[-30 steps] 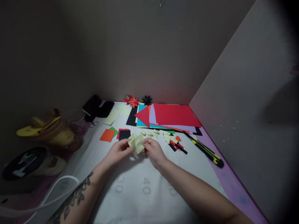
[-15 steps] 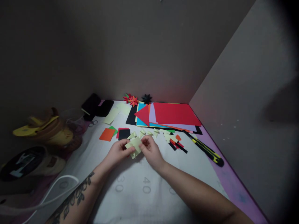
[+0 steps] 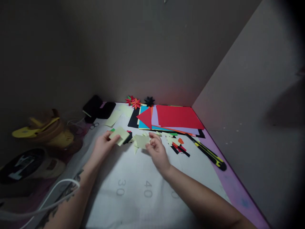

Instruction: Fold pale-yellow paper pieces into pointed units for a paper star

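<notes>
The left hand (image 3: 102, 147) has its grip clamped on a pale yellow square (image 3: 119, 135), left of the red sheet (image 3: 178, 117). The right hand (image 3: 157, 152), fingers loosely apart, touches the folded yellow piece (image 3: 141, 141). A fold seems under way; next, the pieces need exact alignment.

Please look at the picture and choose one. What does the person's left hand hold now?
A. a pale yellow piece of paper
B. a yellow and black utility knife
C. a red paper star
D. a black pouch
A: the left hand pinches a pale yellow piece of paper above the mat, while the utility knife lies untouched at the right.
</notes>
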A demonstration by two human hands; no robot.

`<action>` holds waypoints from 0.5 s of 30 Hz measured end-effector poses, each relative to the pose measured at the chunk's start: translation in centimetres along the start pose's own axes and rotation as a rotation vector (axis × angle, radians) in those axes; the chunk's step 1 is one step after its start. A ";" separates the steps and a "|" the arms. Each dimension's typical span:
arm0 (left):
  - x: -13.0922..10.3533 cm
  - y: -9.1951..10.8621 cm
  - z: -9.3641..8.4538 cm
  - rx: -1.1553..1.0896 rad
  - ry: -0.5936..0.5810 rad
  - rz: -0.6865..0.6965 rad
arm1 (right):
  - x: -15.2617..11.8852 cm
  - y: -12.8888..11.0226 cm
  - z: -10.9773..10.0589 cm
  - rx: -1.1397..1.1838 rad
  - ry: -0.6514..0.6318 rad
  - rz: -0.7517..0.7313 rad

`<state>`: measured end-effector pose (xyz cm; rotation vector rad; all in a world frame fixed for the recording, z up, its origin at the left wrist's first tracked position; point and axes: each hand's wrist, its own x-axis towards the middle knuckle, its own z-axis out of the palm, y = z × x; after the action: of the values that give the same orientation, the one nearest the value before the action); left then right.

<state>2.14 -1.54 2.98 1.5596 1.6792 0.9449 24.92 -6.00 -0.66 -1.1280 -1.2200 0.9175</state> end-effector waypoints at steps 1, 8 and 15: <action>0.7 -0.6 -1.0 0.088 0.047 -0.004 | 0.3 0.1 -0.3 0.073 0.024 0.048; 0.0 0.5 -1.2 0.271 0.199 0.164 | 0.7 -0.4 -2.4 0.304 -0.033 0.357; -5.2 4.5 7.8 -0.313 -0.672 -0.013 | -1.4 -1.4 -4.9 -0.078 -0.301 0.292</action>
<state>11.51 -5.96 2.67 1.4310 1.0152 0.5465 29.45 -8.40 0.44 -1.2850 -1.3636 1.3062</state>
